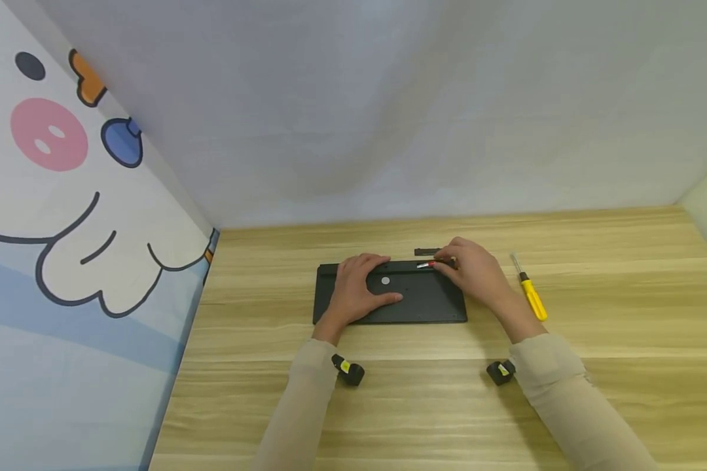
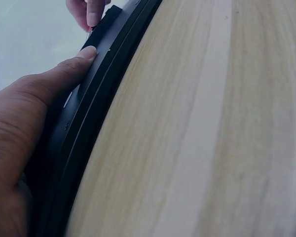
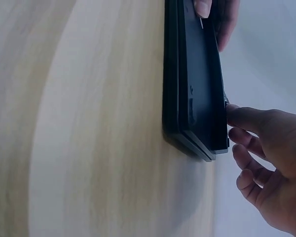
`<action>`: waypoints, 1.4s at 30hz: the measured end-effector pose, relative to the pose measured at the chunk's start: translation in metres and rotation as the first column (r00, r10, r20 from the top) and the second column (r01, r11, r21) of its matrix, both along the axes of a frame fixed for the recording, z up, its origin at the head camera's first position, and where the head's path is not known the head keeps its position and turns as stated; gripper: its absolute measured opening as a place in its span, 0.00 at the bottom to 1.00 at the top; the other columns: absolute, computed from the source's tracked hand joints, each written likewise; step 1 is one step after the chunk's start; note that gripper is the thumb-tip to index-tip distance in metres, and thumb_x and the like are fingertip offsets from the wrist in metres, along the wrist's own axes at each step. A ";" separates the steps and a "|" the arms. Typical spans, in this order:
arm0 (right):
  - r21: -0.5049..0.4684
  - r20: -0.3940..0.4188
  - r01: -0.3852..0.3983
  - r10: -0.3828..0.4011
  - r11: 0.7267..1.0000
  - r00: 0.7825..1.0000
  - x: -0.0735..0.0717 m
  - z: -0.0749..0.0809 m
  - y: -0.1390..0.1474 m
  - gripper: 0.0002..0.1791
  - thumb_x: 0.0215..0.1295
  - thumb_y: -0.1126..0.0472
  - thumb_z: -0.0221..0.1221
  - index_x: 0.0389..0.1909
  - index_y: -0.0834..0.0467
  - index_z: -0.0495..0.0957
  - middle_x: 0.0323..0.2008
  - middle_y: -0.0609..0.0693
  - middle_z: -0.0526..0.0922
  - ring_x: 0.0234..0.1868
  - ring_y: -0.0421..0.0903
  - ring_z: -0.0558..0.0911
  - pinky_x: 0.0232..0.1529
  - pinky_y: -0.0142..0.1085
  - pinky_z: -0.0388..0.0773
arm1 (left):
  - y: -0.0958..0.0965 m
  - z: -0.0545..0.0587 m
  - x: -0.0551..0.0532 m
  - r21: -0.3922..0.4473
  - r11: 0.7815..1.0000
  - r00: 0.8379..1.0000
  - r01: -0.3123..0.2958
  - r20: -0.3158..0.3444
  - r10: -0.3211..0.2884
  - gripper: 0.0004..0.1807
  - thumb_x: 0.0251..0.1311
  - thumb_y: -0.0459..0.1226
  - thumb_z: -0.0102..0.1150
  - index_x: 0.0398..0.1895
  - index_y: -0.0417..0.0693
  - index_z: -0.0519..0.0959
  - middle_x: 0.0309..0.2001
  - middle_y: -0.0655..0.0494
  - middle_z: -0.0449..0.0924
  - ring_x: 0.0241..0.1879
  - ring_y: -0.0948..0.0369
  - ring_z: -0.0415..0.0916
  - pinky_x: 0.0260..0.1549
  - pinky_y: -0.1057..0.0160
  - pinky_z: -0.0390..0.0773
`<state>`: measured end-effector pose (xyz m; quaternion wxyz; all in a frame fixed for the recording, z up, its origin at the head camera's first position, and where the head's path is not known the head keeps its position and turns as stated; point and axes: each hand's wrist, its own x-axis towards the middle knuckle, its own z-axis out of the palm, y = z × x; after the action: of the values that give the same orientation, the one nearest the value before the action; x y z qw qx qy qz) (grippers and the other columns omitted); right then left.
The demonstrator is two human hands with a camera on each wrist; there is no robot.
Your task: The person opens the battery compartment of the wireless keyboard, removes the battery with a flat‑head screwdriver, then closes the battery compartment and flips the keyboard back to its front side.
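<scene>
A black keyboard [image 1: 424, 301] lies underside up on the table, a small round white sticker on it and a raised ridge along its far side. My left hand [image 1: 355, 288] holds it at the left, thumb on the underside and fingers over the far edge. Near the ridge's right end, my right hand [image 1: 474, 271] pinches a small red-and-silver battery [image 1: 427, 264] between thumb and fingertips. In the right wrist view the right hand [image 3: 276, 163] is at the ridge, the battery mostly hidden. The left thumb [image 2: 74, 69] shows large in the left wrist view.
A narrow black cover strip [image 1: 427, 251] lies just beyond the keyboard, partly behind the right hand. To the right is a screwdriver [image 1: 533, 297] with a yellow handle. The wooden table [image 1: 418, 405] meets a pale wall behind and a cartoon-printed panel [image 1: 94, 261] at the left.
</scene>
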<state>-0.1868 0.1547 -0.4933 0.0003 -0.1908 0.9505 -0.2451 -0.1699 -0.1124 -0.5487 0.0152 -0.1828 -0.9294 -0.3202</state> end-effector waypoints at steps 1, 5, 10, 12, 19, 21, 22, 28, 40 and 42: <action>-0.003 -0.003 -0.003 0.003 1.000 1.000 -0.001 0.000 0.000 0.11 0.69 0.55 0.66 0.46 0.56 0.88 0.40 0.51 0.85 0.33 0.46 0.78 0.35 0.39 0.76 | 0.000 0.000 0.000 -0.001 1.000 1.000 -0.001 0.002 0.001 0.43 0.51 0.59 0.75 0.71 0.61 0.72 0.67 0.57 0.75 0.70 0.54 0.69 0.78 0.43 0.56; -0.005 -0.017 -0.010 0.010 1.000 1.000 -0.002 -0.001 -0.002 0.10 0.68 0.55 0.66 0.43 0.56 0.89 0.40 0.51 0.86 0.36 0.47 0.80 0.38 0.42 0.79 | 0.000 0.003 0.000 0.001 1.000 1.000 0.000 0.008 0.000 0.43 0.51 0.59 0.76 0.71 0.61 0.72 0.67 0.57 0.75 0.70 0.54 0.69 0.78 0.43 0.56; -0.008 -0.038 -0.008 0.008 1.000 0.999 -0.002 -0.002 -0.002 0.10 0.68 0.54 0.67 0.41 0.56 0.89 0.39 0.51 0.86 0.36 0.48 0.81 0.39 0.44 0.79 | 0.000 0.003 0.000 -0.001 1.000 1.000 0.001 0.008 -0.001 0.43 0.51 0.59 0.76 0.71 0.60 0.73 0.67 0.57 0.75 0.70 0.54 0.69 0.78 0.43 0.55; -0.005 -0.039 -0.010 0.009 1.000 0.999 -0.001 -0.003 -0.001 0.09 0.68 0.55 0.66 0.41 0.56 0.89 0.39 0.51 0.86 0.36 0.48 0.81 0.39 0.44 0.80 | 0.000 0.002 0.000 -0.005 1.000 1.000 0.001 0.009 -0.001 0.43 0.51 0.59 0.76 0.71 0.61 0.72 0.67 0.57 0.75 0.70 0.54 0.69 0.78 0.43 0.55; 0.009 -0.044 -0.041 0.042 0.999 0.998 0.000 -0.001 0.000 0.09 0.70 0.56 0.65 0.44 0.57 0.87 0.40 0.51 0.84 0.35 0.47 0.81 0.38 0.44 0.80 | 0.000 0.001 0.000 0.003 1.000 1.000 0.005 0.009 -0.005 0.43 0.51 0.58 0.76 0.71 0.61 0.73 0.66 0.58 0.75 0.70 0.54 0.69 0.78 0.43 0.55; 0.012 -0.042 -0.048 0.049 0.999 0.998 0.000 0.000 0.000 0.09 0.71 0.56 0.64 0.44 0.57 0.86 0.40 0.51 0.83 0.35 0.47 0.81 0.37 0.44 0.80 | 0.000 0.001 0.000 0.002 1.000 1.000 0.003 0.006 -0.003 0.43 0.51 0.59 0.76 0.71 0.61 0.73 0.66 0.58 0.76 0.70 0.54 0.69 0.78 0.43 0.56; 0.015 -0.040 -0.051 0.052 0.999 0.998 0.000 0.001 0.001 0.09 0.71 0.56 0.63 0.45 0.57 0.86 0.41 0.51 0.83 0.35 0.46 0.80 0.37 0.43 0.80 | 0.000 0.001 0.000 0.002 1.000 1.000 0.002 0.003 -0.002 0.43 0.51 0.58 0.76 0.71 0.61 0.73 0.66 0.58 0.76 0.70 0.54 0.69 0.78 0.43 0.56; 0.002 -0.015 -0.047 0.047 0.999 0.999 0.001 0.005 0.006 0.10 0.73 0.55 0.61 0.46 0.55 0.85 0.41 0.50 0.82 0.35 0.47 0.80 0.36 0.41 0.79 | 0.000 0.001 0.000 0.004 1.000 1.000 -0.001 0.005 0.001 0.43 0.51 0.58 0.76 0.71 0.61 0.72 0.66 0.58 0.76 0.70 0.54 0.69 0.78 0.43 0.56; -0.052 0.000 -0.017 0.017 0.999 1.000 0.001 0.012 0.026 0.09 0.75 0.56 0.60 0.45 0.56 0.85 0.41 0.51 0.82 0.36 0.47 0.80 0.38 0.39 0.77 | -0.001 0.001 0.002 0.004 1.000 1.000 0.006 -0.007 -0.006 0.43 0.50 0.58 0.77 0.71 0.59 0.73 0.66 0.57 0.76 0.69 0.54 0.70 0.77 0.43 0.57; -0.040 -0.008 -0.008 0.008 0.999 1.000 0.000 0.013 0.031 0.09 0.75 0.56 0.60 0.45 0.56 0.85 0.41 0.51 0.82 0.36 0.47 0.80 0.37 0.39 0.76 | -0.001 0.001 0.002 0.004 1.000 1.000 0.010 -0.007 -0.010 0.44 0.50 0.58 0.77 0.71 0.59 0.73 0.66 0.57 0.76 0.70 0.54 0.70 0.77 0.43 0.57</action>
<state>-0.1864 0.1858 -0.4802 -0.0063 -0.1954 0.9447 -0.2633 -0.1679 -0.1133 -0.5477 0.0170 -0.1886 -0.9278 -0.3214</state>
